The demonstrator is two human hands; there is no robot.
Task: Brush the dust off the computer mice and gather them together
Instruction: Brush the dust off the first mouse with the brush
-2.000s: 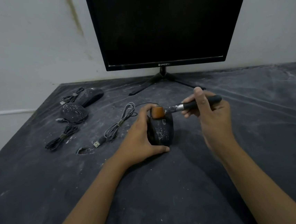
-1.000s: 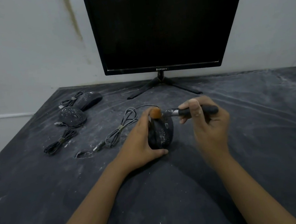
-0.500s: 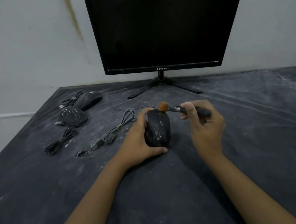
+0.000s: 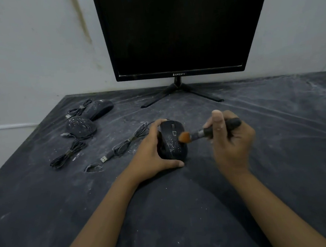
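A dusty black mouse (image 4: 173, 142) rests on the dark table cover at the centre, and my left hand (image 4: 151, 154) grips its left side. My right hand (image 4: 230, 136) holds a black-handled brush (image 4: 208, 132) whose orange bristles touch the mouse's right flank. The mouse's bundled cable (image 4: 126, 143) trails left and ends in a USB plug. Two more dusty mice lie at the far left: a speckled one (image 4: 81, 127) and another (image 4: 100, 108) behind it, each with its own coiled cable.
A black monitor (image 4: 177, 28) on a tripod-like stand (image 4: 179, 94) stands at the back against the white wall. The table cover (image 4: 281, 161) is streaked with white dust and has a small tear (image 4: 93, 167) left of my wrist. The table's left edge runs diagonally.
The brush has swept from the mouse's front end down to its right flank. My right hand shifted right and lower. The left hand keeps its hold on the mouse.
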